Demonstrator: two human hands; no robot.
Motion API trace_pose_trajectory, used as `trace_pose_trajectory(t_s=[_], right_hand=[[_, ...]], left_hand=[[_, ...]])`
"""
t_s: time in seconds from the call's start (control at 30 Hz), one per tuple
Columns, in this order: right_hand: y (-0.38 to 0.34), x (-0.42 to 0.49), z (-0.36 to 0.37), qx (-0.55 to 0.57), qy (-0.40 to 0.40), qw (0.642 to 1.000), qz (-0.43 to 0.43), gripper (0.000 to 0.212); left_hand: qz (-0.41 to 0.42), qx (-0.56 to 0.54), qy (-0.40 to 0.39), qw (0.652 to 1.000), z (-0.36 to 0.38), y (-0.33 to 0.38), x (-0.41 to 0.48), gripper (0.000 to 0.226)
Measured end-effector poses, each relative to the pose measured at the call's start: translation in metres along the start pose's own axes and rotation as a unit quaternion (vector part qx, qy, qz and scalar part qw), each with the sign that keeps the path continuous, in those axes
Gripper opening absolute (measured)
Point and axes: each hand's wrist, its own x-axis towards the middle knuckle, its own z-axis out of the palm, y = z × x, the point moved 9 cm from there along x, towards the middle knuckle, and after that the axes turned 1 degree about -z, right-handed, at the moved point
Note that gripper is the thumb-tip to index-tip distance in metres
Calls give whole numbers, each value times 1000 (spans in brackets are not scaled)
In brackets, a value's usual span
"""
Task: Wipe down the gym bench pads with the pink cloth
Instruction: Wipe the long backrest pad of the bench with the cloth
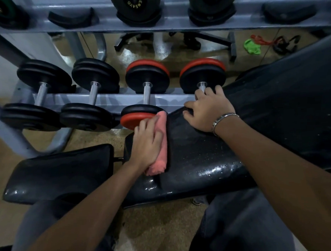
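Pink cloth (156, 168) under L grip (146, 143), on pad (195, 152).

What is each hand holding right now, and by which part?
Left hand presses flat on the pink cloth, over its middle, against the bench pad. Right hand rests spread on the pad's far edge; no clear grip.
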Motion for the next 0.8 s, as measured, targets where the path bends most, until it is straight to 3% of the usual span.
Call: trace_pose_trajectory(t_s=[0.13,0.3,0.47,0.67,0.8], right_hand=[[-1,0,0,-4,-8,1000,-2,54],[-2,2,2,-13,-9,1000,-2,54],[-2,2,1,-12,-17,1000,-2,54],[-2,2,2,-17,-15,1000,0,53],[-2,3,3,-12,-26,1000,-1,54]], left_hand=[[-141,9,-26,990,4,-13,31,46],[-3,-44,0,999,0,21,-4,49],[-95,23,-30,995,10,-12,40,50],[7,-10,-14,1000,3,8,12,61],[-99,51,-41,993,9,-25,44,55]])
